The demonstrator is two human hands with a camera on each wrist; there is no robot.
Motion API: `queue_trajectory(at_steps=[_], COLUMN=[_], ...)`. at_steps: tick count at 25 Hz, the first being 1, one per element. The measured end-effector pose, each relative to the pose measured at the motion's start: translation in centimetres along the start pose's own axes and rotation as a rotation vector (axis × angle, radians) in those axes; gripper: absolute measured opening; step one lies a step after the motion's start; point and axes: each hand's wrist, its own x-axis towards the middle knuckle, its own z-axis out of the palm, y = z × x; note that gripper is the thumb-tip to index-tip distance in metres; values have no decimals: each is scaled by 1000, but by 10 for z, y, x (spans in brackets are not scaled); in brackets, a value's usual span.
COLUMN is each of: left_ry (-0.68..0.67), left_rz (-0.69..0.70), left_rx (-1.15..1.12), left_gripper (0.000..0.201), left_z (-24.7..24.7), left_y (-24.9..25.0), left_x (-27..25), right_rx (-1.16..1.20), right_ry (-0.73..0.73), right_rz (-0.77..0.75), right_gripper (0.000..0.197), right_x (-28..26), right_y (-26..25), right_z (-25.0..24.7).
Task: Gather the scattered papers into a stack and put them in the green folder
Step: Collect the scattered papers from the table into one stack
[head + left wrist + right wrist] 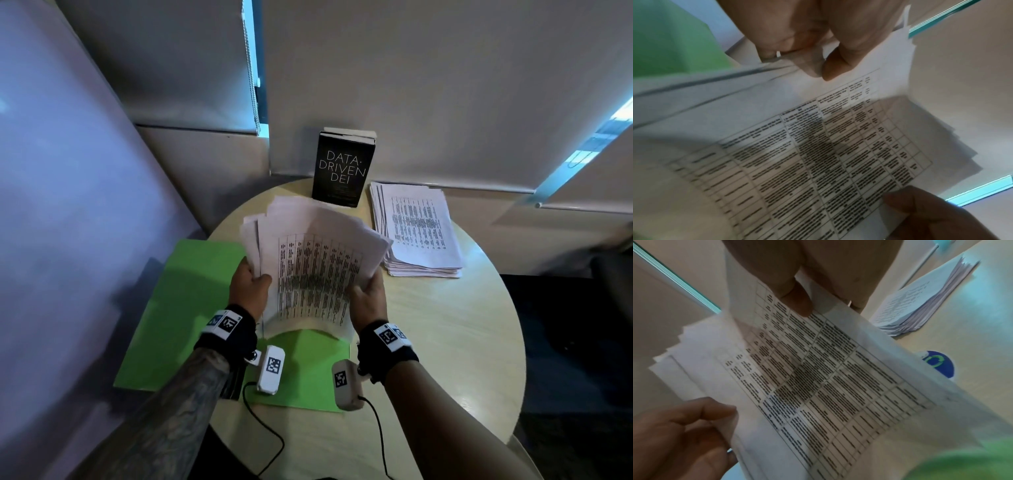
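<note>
A loose bundle of printed papers (308,260) with a table on top is held up above the open green folder (178,308), its far edges fanned unevenly. My left hand (251,284) grips the bundle's left side, thumb on top (835,68). My right hand (368,298) grips the right side, thumb (797,303) pressed on the top sheet (818,378). The bundle (807,162) bows between the two hands. The folder lies flat at the table's left, partly hidden under the papers and my wrists.
A second thick paper stack (418,229) lies at the back right of the round beige table (445,342). A black book (342,168) stands upright against the wall behind. A blue round sticker (939,365) sits on the tabletop. Cables trail near the front edge.
</note>
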Motion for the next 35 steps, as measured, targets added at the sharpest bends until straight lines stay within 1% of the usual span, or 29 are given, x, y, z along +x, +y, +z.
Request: queue_trajectory(at_steps=[2, 5, 6, 8, 10, 13, 17, 20, 22, 24, 27, 29, 31, 32, 35], left_ry=[16, 57, 62, 54, 39, 27, 76, 81, 61, 47, 72, 86, 70, 66, 63], left_rz=[30, 45, 37, 16, 12, 54, 167, 170, 170, 183, 231, 265, 228, 211, 181], left_rx=[1, -53, -76, -79, -73, -66, -105, -128, -112, -138, -165, -172, -153, -135, -116], left_gripper=[27, 26, 26, 25, 24, 23, 25, 30, 27, 25, 33, 28, 21, 20, 28], left_z=[1, 1, 1, 1, 2, 6, 3, 4, 7, 9, 4, 0, 1, 3, 8], left_y=[9, 9, 8, 4, 1, 12, 29, 20, 14, 17, 30, 28, 23, 21, 20], left_x=[-2, -6, -8, -9, -7, -5, -7, -3, 1, 5, 10, 13, 12, 12, 16], right_rx=[27, 110, 135, 179, 189, 183, 293, 268, 254, 246, 295, 298, 261, 244, 224], right_ry=[4, 43, 58, 66, 59, 54, 47, 68, 69, 55, 29, 19, -11, -24, -42], right_rz=[-19, -84, -84, -71, -73, -103, -133, -133, -154, -199, -245, -237, -189, -162, -129], right_gripper=[37, 30, 32, 42, 44, 46, 39, 30, 23, 17, 15, 13, 13, 16, 21], right_x=[3, 2, 0, -2, -4, 1, 12, 10, 9, 10, 18, 22, 26, 28, 37], right_y=[-4, -7, -9, -7, -8, -17, -28, -28, -31, -39, -46, -43, -34, -32, -30], right_z=[3, 1, -2, -7, -10, -11, -13, -13, -9, -6, -8, -8, -6, -4, 0])
